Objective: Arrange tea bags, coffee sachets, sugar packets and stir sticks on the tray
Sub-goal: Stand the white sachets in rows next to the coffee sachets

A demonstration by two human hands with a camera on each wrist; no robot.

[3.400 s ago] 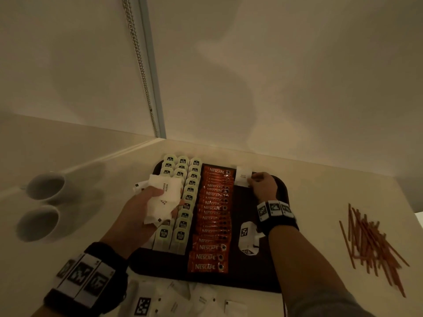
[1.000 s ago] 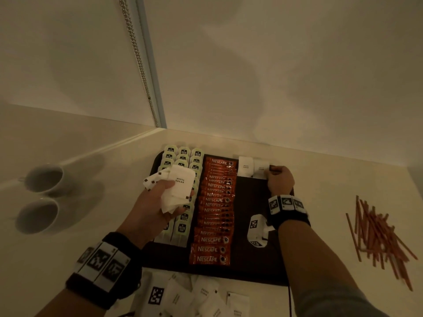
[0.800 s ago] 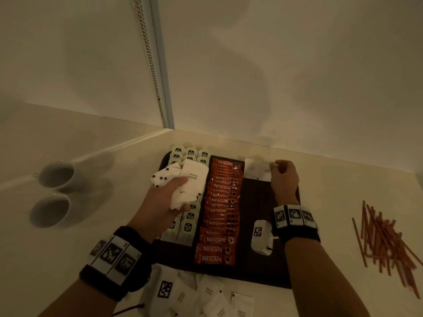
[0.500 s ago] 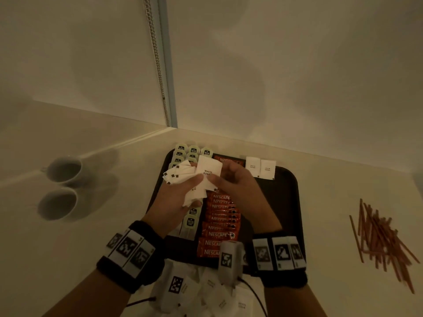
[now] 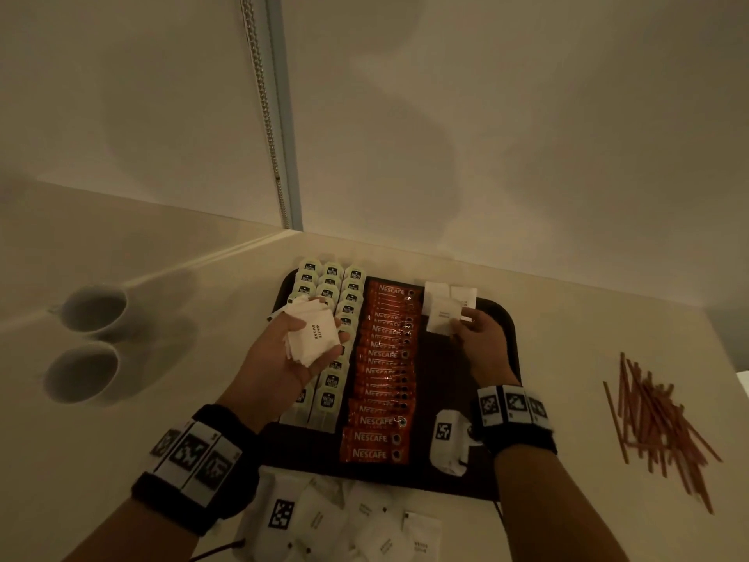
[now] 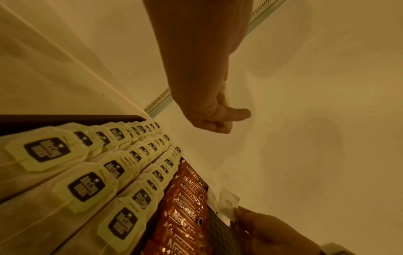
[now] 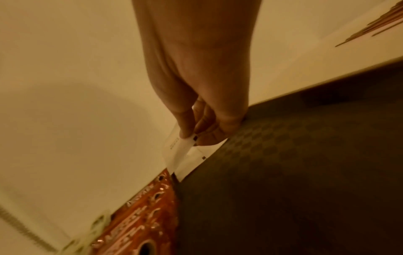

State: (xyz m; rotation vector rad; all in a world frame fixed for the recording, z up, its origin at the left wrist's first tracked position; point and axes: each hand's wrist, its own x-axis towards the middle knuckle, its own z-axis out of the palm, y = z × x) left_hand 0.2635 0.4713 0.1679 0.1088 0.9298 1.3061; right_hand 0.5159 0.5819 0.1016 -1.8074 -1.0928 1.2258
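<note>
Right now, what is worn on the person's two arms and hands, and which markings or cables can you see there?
Both hands, left hand and right hand, are bare. Each wrist carries a broad black band with white square tags printed in black block patterns: left band, right band. A small white camera unit with one such tag sits beside the right band. A grey sleeve edge covers the right forearm. A thin dark cable trails below the left band.

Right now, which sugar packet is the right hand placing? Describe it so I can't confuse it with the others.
Start at the dark tray and go to its far right corner, beside the orange coffee sachets. Two white packets lie flat there. Yours is the sugar packet overlapping their near edge, the only one pinched by the right hand.
</note>
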